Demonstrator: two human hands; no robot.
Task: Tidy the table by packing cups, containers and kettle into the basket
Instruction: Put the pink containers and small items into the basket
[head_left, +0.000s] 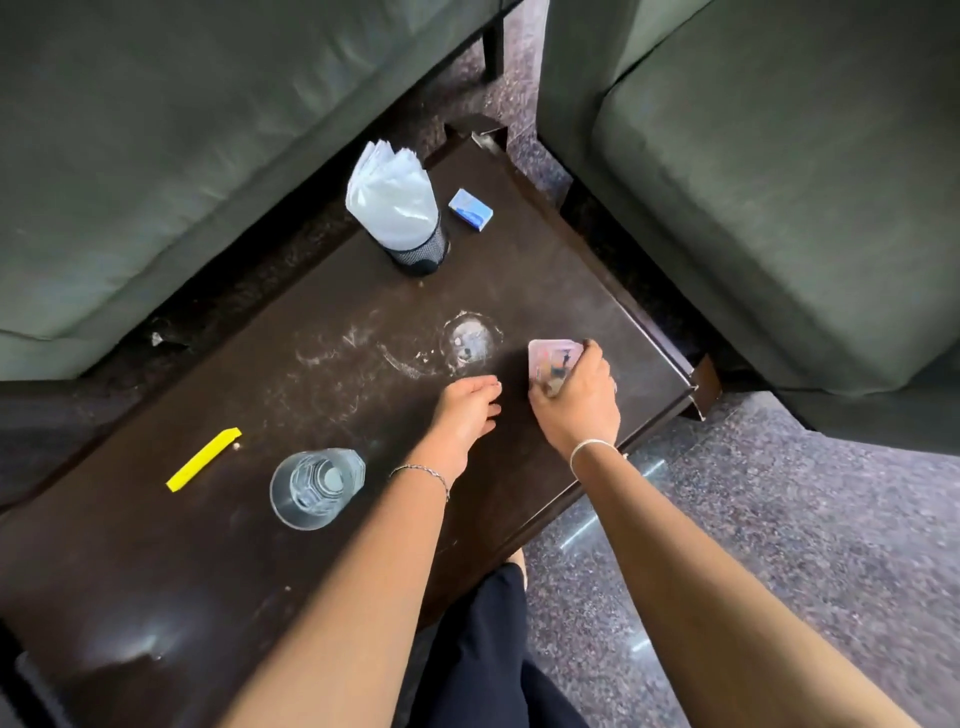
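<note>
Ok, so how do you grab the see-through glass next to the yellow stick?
Wrap fingers round the side wall of the glass, just under the rim, coming from its right in the picture, where the free left hand is. It stands upright, mouth up, and looks wider at the top than the base, so that grip should hold.

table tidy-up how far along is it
Done: cannot tell; no basket is in view. In hand: the right hand grips a small clear container near the right edge of the table, the left hand open beside it. Left: the glass stands on the table, unpacked.
</note>
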